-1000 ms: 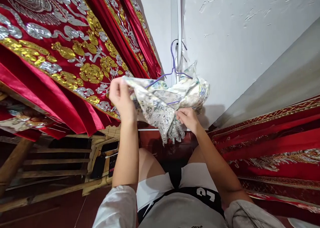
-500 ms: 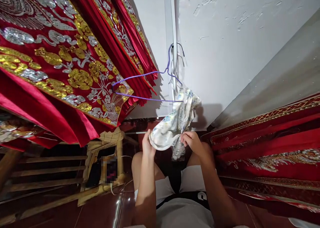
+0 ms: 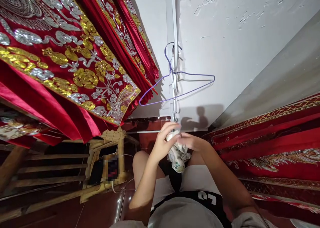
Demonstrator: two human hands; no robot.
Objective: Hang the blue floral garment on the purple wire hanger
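Observation:
A white cloth garment [image 3: 178,159] with a blue-green print hangs bunched up below my hands, in front of my knees. My left hand [image 3: 163,142] is curled round its upper end, thumb on the near side and fingers over the top. From the other side my right hand [image 3: 192,142] touches the same bunched end; its fingers are smeared by motion and seem closed on the cloth. Above them a bare purple wire hanger [image 3: 160,103] hangs from a white rail [image 3: 176,31] on the wall, touched by neither hand.
Red costumes [image 3: 85,77] with gold and silver sequins hang at the left. More red embroidered cloth [image 3: 287,148] lies along the right. A bamboo seat [image 3: 55,169] stands low at the left, with a phone [image 3: 111,168] and its white cable on it.
The garment has come off the hanger and dropped down into my two hands, gathered into a bunch. The freed hanger has swung to the right and hangs nearly level.

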